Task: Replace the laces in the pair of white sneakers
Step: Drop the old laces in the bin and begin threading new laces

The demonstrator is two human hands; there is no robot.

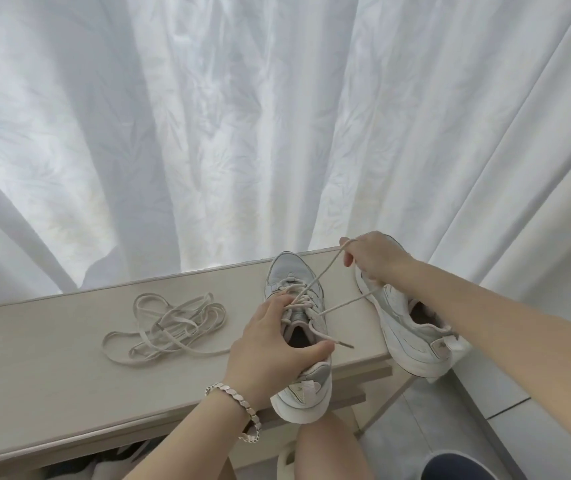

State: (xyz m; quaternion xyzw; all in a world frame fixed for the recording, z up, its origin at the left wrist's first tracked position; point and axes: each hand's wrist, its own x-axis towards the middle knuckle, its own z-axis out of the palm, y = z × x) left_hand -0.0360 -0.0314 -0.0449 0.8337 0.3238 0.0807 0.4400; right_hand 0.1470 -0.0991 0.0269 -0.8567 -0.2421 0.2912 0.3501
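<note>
Two sneakers, and you're working the near sneaker (294,271). Your left hand (270,341) grips its collar, thumb across the opening, fingers on the lacing. Your right hand (374,258) pinches the lace (326,269), drawn taut up and right of that sneaker, over the second sneaker (412,341). Can't tell if it's going in or coming out. Next move, I'd say: pin the sneaker and work the slack eyelet by eyelet. Loose laces (173,327) lie left of it on the pale table (52,358). White curtain (242,116) hangs behind.
</note>
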